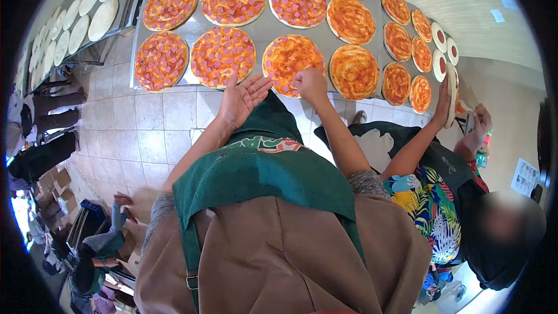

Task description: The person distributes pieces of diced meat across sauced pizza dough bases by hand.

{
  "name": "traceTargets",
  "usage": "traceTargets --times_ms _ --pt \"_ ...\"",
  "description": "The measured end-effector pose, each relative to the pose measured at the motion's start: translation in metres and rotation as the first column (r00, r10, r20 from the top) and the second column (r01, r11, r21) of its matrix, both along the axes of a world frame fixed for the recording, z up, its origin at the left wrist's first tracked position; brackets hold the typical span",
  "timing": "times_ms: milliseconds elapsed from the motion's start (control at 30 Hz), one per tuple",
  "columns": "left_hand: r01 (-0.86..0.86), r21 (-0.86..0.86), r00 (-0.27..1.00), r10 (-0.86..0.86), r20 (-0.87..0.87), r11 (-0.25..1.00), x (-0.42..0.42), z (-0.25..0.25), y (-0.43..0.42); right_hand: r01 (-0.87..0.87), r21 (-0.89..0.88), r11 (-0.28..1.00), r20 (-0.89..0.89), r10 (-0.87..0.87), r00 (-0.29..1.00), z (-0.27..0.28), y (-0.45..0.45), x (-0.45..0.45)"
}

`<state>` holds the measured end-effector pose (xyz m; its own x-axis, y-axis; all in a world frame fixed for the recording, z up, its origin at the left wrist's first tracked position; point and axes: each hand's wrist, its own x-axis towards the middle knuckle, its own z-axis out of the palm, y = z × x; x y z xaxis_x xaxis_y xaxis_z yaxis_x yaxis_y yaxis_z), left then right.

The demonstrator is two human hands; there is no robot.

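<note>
My left hand (246,100) is turned palm up with its fingers stretched out, near the front edge of a pizza base topped with pink ham cubes (223,52). I see nothing clearly held in that palm. Over the right part of a sauced pizza base (288,61), my right hand (312,86) is closed with its fingers bunched. Whatever those fingers hold, if anything, is hidden. A few ham cubes lie on this base, mostly around its edge. Just to its right sits a base with only red sauce (354,72).
A metal table (290,30) carries rows of ham-topped and sauced bases. On the right, a co-worker (433,197) holds a pale base (452,96) upright beside more bases. Plain dough rounds (103,20) lie on another table at left. Other people are at lower left.
</note>
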<state>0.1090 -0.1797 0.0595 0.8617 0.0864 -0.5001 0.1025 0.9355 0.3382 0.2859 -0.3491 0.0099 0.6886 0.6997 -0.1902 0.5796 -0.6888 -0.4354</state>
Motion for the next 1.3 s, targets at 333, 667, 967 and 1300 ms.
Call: traceTargets --times_ms 333,667,967,1300 --pt "-0.075 0.002 0.997 0.075 0.026 0.997 -0.002 -0.003 0.001 -0.068 0.419 0.905 -0.092 0.117 0.989 0.05 0.025 -0.036" --pt "-0.041 0.117 0.999 0.042 -0.012 0.992 0.0 0.0 -0.007 -0.004 0.315 0.949 -0.169 0.061 0.984 0.073 0.036 -0.08" --pt "-0.073 0.066 0.997 0.073 -0.007 0.995 -0.002 -0.003 -0.005 0.305 0.448 0.841 -0.347 -0.151 0.926 0.006 0.014 0.034" --pt "-0.07 0.011 0.997 0.069 0.04 0.998 -0.011 0.004 -0.005 -0.103 0.062 0.993 0.304 0.08 0.949 0.001 0.02 0.12"
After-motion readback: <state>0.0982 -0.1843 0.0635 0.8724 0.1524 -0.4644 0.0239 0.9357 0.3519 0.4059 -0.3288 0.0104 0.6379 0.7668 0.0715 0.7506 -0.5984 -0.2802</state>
